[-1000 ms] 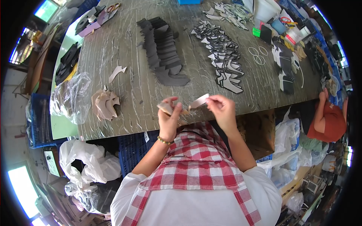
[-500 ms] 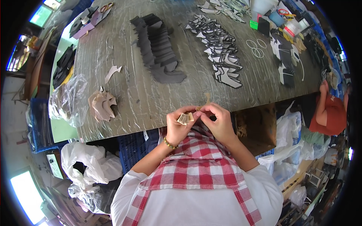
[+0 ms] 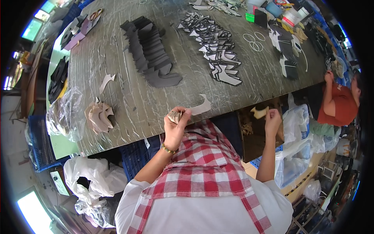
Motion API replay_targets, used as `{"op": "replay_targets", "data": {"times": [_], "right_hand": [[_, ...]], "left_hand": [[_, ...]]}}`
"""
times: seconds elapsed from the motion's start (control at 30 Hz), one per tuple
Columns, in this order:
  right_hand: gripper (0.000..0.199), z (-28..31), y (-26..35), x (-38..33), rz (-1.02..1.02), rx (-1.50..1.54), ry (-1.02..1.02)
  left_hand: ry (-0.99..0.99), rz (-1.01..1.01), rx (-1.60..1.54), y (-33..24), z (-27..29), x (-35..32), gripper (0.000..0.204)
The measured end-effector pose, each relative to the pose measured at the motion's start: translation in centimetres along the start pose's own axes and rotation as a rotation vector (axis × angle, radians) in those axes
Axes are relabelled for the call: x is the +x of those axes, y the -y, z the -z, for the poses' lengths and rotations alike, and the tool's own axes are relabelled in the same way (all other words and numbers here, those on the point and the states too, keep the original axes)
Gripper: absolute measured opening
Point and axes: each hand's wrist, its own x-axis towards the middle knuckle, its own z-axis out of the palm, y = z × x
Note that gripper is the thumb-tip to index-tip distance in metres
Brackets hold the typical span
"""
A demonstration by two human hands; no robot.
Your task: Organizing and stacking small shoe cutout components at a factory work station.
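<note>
At the table's near edge my left hand (image 3: 176,126) is closed around a small stack of beige cut pieces (image 3: 175,116). From beside its thumb a pale grey curved cut piece (image 3: 202,105) points to the right over the table; whether it is gripped or rests on the tabletop is hard to tell. My right hand (image 3: 272,121), off to the right, pinches a small yellowish strip (image 3: 259,113) by one end. Below that hand is an open brown cardboard box (image 3: 265,142) with crumpled beige scraps (image 3: 247,128) inside.
Fanned rows of dark grey pieces (image 3: 156,58) and white-and-grey pieces (image 3: 214,46) lie on the plastic-covered table (image 3: 117,50). Brown cut pieces (image 3: 99,117) are heaped at left, near a single pale piece (image 3: 106,82). White rings (image 3: 255,41) sit at right. Another person (image 3: 339,101) works far right.
My hands have parted: the right one has swung right to above the box with the yellowish strip. The left hand has shifted slightly left, and the pale curved piece now shows fully beside it.
</note>
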Motion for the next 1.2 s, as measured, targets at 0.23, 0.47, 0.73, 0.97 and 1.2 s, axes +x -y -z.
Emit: {"op": "replay_targets", "data": {"times": [0.23, 0.47, 0.73, 0.97, 1.2], "right_hand": [[0.019, -3.6, 13.8, -4.9, 0.323, 0.018, 0.287], [0.012, -9.4, 20.4, -9.0, 0.924, -0.087, 0.488], [0.011, -7.3, 20.9, -6.2, 0.549, 0.046, 0.480], [0.009, -5.8, 18.8, -4.0, 0.445, 0.192, 0.358], [0.011, -6.7, 16.9, -5.6, 0.139, 0.654, 0.771]], "left_hand": [[-0.143, -0.242, 0.295, 0.2, 0.1, 0.3, 0.018], [-0.142, -0.428, 0.485, -0.6, -0.1, 0.1, 0.016], [-0.170, -0.673, 1.332, -3.0, 5.0, 5.5, 0.044], [0.049, -0.566, 1.395, 0.2, 2.2, 1.1, 0.053], [-0.012, -0.204, 0.423, 0.6, 1.0, -1.6, 0.024]]}}
